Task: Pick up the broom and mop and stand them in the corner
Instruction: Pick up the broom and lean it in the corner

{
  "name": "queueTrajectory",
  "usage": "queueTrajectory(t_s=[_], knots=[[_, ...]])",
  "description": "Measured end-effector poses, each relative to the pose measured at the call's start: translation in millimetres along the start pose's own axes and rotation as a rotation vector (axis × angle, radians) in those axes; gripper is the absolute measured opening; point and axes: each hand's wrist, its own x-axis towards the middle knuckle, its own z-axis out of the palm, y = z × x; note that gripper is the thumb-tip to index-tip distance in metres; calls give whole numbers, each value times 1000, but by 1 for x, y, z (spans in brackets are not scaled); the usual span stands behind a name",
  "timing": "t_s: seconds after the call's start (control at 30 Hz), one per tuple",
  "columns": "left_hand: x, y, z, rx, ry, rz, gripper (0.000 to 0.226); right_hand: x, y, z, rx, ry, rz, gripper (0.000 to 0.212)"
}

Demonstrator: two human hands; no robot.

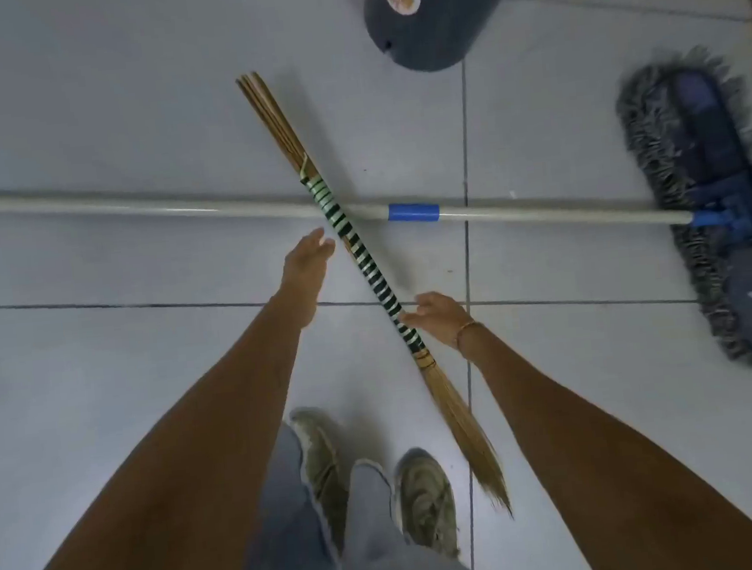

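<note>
Both arms extended downward, left hand (pixel 306 257) open, right hand (pixel 436 316) fingers spread

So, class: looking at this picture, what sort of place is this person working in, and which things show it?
Probably an indoor utility or household area: a pale tiled floor, a flat mop and a stick broom lying crossed on it, and a dark bin near the wall.

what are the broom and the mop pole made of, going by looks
Broom: thin tan plant sticks, dry and matte, bundled and bound with glossy green and dark tape or plastic strip; the loose strands fan out at the near end. Mop pole: smooth pale tube with a sheen, probably coated metal or plastic, with a blue plastic-looking collar.
</note>
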Motion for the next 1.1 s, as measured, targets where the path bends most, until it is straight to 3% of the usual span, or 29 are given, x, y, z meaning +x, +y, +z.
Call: queueTrajectory(t_s=[0.1, 0.17, 0.27, 0.4, 0.53, 0.77, 1.1], knots=[[68, -20, 30, 9, 82, -36, 60, 55, 30, 18, -5, -77, -34, 62], [100, -28, 47, 69, 93, -21, 44, 84, 50, 29, -39, -119, -93, 47], [106, -24, 57, 132, 129, 33, 39, 91, 53, 36, 54, -150, -127, 19], [76, 6, 60, 54, 81, 54, 36, 69, 37, 26, 176, -81, -61, 23], [8, 51, 65, -88, 11, 156, 9, 18, 3, 1, 211, -50, -22, 21], [-141, 139, 81, -40, -104, 308, 6, -99, -45, -49, 245, 7, -102, 24], [-449, 316, 88, 108, -315, 501, 18, -371, -149, -139, 330, 148, -274, 24]])
